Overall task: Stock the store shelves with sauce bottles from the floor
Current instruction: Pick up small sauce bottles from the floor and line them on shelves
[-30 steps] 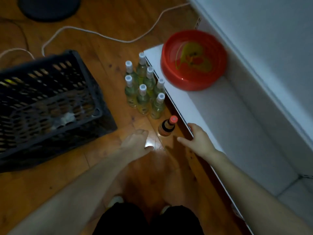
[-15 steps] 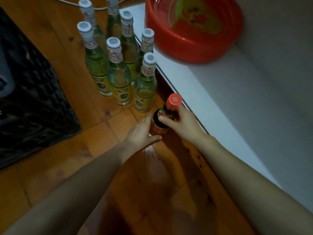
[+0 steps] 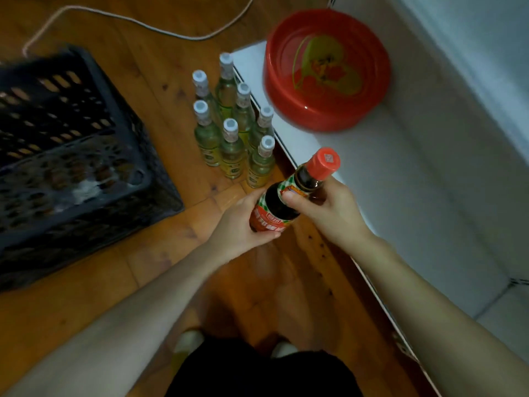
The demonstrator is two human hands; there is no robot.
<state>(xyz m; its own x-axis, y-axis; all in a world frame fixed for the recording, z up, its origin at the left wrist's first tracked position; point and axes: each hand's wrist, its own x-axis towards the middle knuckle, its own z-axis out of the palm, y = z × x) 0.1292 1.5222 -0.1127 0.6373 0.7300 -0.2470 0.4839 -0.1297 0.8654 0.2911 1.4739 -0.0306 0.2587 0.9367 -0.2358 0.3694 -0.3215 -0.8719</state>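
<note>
- Sauce bottle (image 3: 289, 196), dark glass with a red cap and a red label, is held tilted above the floor near the middle of the scene, its cap leaning right toward the shelf.
- Left hand (image 3: 240, 227) is curled around the bottle's lower body, fingers wrapped under the label.
- Right hand (image 3: 329, 209) is closed around the bottle's neck and shoulder, thumb pressed across the front.
- Wooden floor (image 3: 100, 282), warm orange-brown boards, fills the left and near part of the dim room.
- White shelf (image 3: 400, 196) runs along the right side, low to the floor, with a pale back wall.
- Red bowl (image 3: 326, 70) sits at the far end of the shelf, a green and orange pattern inside it.
- Seven clear bottles (image 3: 232, 147) with white caps and pale yellowish liquid stand upright in a tight cluster on the floor, just beside the shelf's edge.
- Black plastic crate (image 3: 71, 156) stands on the floor at the left.
- White cord (image 3: 160, 28) trails across the far floor.
</note>
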